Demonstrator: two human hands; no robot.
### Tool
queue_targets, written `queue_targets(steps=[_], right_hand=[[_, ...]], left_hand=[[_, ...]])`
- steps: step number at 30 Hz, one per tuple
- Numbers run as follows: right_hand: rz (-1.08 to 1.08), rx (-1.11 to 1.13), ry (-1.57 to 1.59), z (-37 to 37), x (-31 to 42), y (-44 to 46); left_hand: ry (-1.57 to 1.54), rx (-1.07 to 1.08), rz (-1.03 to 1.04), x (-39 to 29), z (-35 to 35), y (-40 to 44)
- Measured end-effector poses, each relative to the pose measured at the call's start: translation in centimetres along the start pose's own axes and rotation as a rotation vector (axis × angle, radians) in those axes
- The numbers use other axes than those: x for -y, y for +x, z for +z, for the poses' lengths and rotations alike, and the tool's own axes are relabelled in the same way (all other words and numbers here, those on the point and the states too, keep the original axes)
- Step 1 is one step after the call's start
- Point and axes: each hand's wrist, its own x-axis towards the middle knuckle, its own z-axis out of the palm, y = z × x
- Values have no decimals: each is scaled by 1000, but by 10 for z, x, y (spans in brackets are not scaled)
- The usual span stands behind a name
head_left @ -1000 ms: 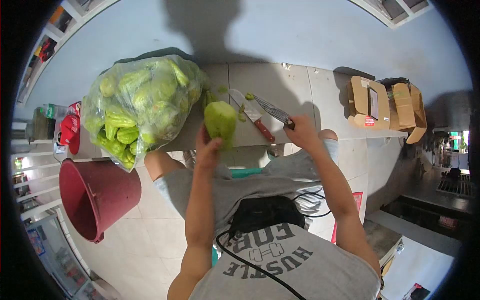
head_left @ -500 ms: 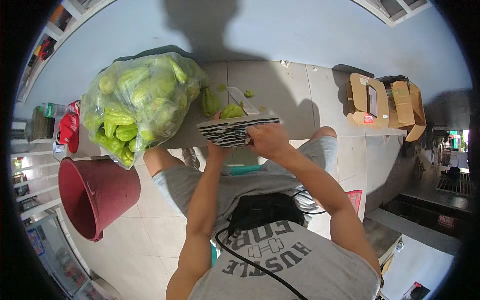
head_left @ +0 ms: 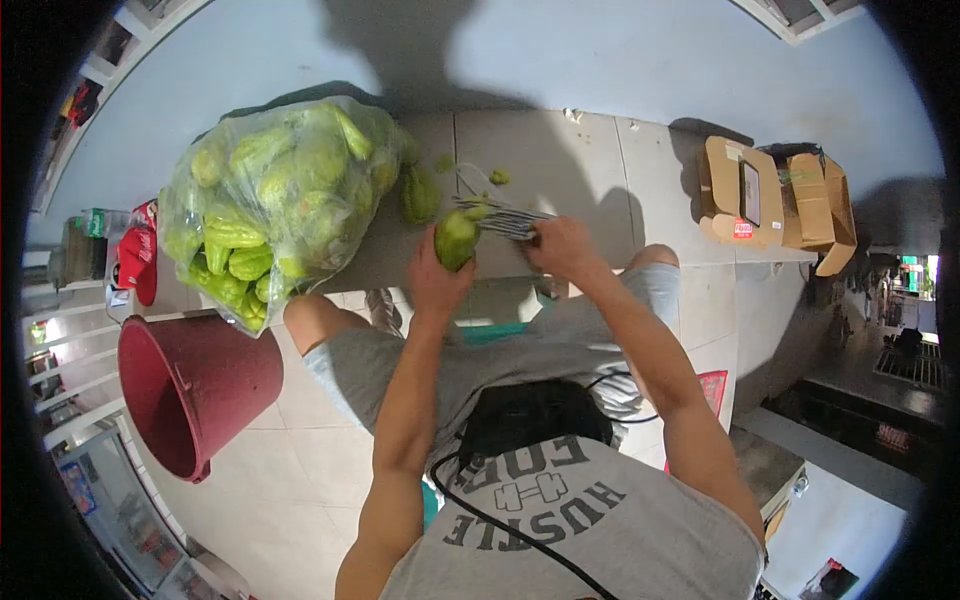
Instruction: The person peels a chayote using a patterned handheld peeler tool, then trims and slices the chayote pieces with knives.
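With our left hand (head_left: pixel 438 280) we hold 1 green vegetable (head_left: pixel 456 240) above the near edge of the tiled counter (head_left: pixel 590 185). The fingers of this hand are closed around its lower part, and its top stays free of them. Our right hand (head_left: pixel 560 245) holds the striped knife (head_left: pixel 512 221), with the fingers curled narrow around its handle end. The blade points to the left, and its far end is at the top of the vegetable; if it touches the skin, we cannot tell.

On the counter, to the left, we see the large clear bag (head_left: pixel 285 190), full of similar green vegetables. Just beside it lies 1 loose vegetable (head_left: pixel 420 195). Behind the knife there is 1 small green piece (head_left: pixel 499 177). Well apart, on the right side, we have 2 brown cardboard boxes (head_left: pixel 738 190), with their flaps open, near each other. Below the left part of the counter is the dark red bucket (head_left: pixel 200 390), and the red cap (head_left: pixel 138 258) is near, above its rim in our view.
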Motion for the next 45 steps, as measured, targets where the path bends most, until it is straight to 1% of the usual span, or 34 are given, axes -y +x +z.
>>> queue_targets(steps=[2,3,4,6,7,8,9,10,11,12,13,14,15,17,18,20,21,23,24,26,27,28,29,30,31,32,33,34,35,36,38,39,42,45], right_hand=[[17,-41,48,-6,-19,-3],[34,-79,97,-7,-22,-3],[36,-75,101,-6,-23,-5],[103,-71,1,-30,-3,-15],[107,-76,2,-30,-6,-14],[87,-105,74,-29,-8,-14],[64,-135,148,-28,-9,-13],[63,-139,152,-28,-10,-14],[92,-159,360,-29,-9,-18],[120,-179,567,-30,-9,-20],[113,-180,565,-23,-22,-13],[98,-143,370,-6,-40,-3],[88,-111,179,-2,-43,0],[130,-137,216,-5,-42,-4],[171,-119,258,-8,-38,-11],[164,-100,316,-11,-26,-23],[140,-118,365,-18,-23,-15],[101,-141,312,-12,-19,-17],[65,-173,253,-13,-17,-14],[-1,-163,210,-24,-6,-22],[-51,-146,175,-26,2,-29],[-48,-135,180,-18,5,-32],[-121,-150,182,-12,8,-33],[-197,-170,179,-9,10,-31],[-199,-167,177,-5,13,-32],[-290,-206,105,-3,19,-33],[-381,-245,34,-1,25,-33],[-380,-244,36,2,31,-32],[-427,-290,-1,4,37,-33],[-472,-337,-37,7,42,-34],[-501,-358,-43,13,49,-31],[-535,-378,-50,16,52,-30],[-549,-381,-67,20,57,-28],[-526,-349,-103,19,62,-28]], left_hand=[[-27,-95,128,-3,-1,-3],[-23,-94,125,-2,1,-1],[-43,-130,170,-1,3,1],[-66,-158,221,-7,6,2],[-122,-146,167,-12,6,3],[-176,-133,114,-15,5,4],[-173,-132,119,-13,5,6],[-201,-28,23,-10,4,7],[-229,78,-77,-6,3,6],[-226,75,-78,-3,3,7],[-225,92,-116,0,4,8],[-225,114,-157,3,6,7],[-221,119,-153,7,8,1],[-1276,-119,-72,8,19,9],[-1281,-136,-80,3,12,11],[-1749,231,-403,4,-15,10],[-1748,219,-380,7,-16,18],[-1458,506,-662,15,-15,14],[-1462,497,-655,17,-13,13],[-1534,453,-611,19,-7,10],[-1536,447,-617,5,-13,11],[-1572,364,-691,-9,-20,10],[-1607,279,-757,-19,-25,13],[-1611,276,-753,-17,-22,16],[-1664,198,-775,-13,-18,17],[-1715,118,-795,-13,-17,17],[-1715,115,-795,-12,-19,17],[-1732,182,-783,-9,-22,17],[-1746,252,-774,-7,-24,16],[-1742,255,-781,-2,-20,15],[-1778,235,-711,6,-9,16],[-1778,238,-718,9,-6,15],[-1871,270,-732,17,4,11],[-1979,293,-687,19,7,9]])
